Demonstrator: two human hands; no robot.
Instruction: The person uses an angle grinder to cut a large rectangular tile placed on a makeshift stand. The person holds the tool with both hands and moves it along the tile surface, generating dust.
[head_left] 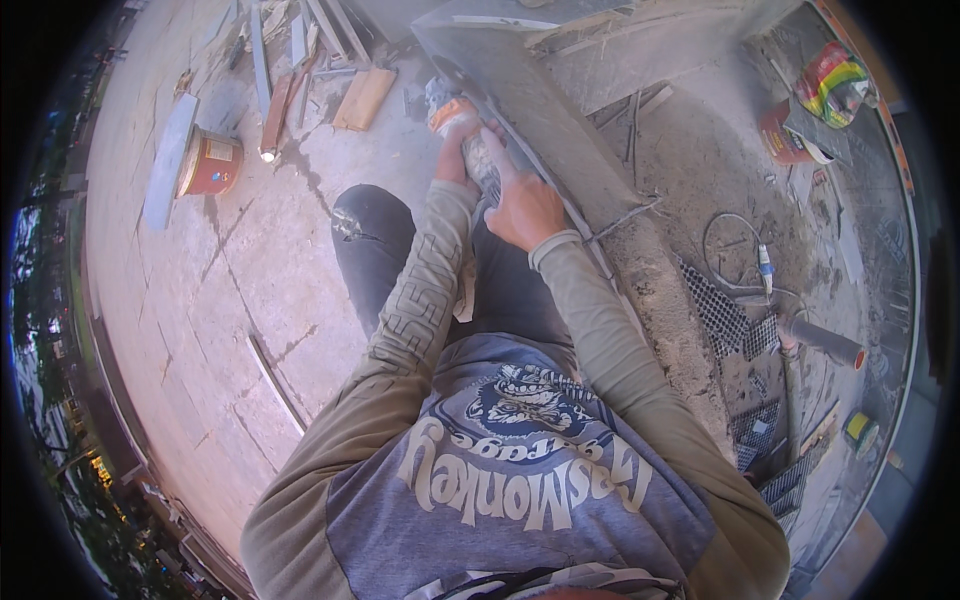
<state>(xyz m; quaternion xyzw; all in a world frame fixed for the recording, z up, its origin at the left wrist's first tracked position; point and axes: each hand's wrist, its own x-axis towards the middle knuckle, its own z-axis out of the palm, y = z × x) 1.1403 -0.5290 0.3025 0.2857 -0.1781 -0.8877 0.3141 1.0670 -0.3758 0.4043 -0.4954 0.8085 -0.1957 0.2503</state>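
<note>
In the head view, both hands clamp a dusty grinder point(470, 140) against the edge of a long grey slab point(540, 110), the left hand point(452, 160) wrapped near its orange head, the right hand point(525, 208) gripping its body, a red can point(210, 165) lying well apart on the paving.

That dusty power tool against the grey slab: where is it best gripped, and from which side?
Probably along its slim barrel-shaped body, from the near end. The power tool points away from the person into the grey slab, so its working end is best left alone. The right hand wraps the rear of the body and the left hand steadies it nearer the front.
</note>
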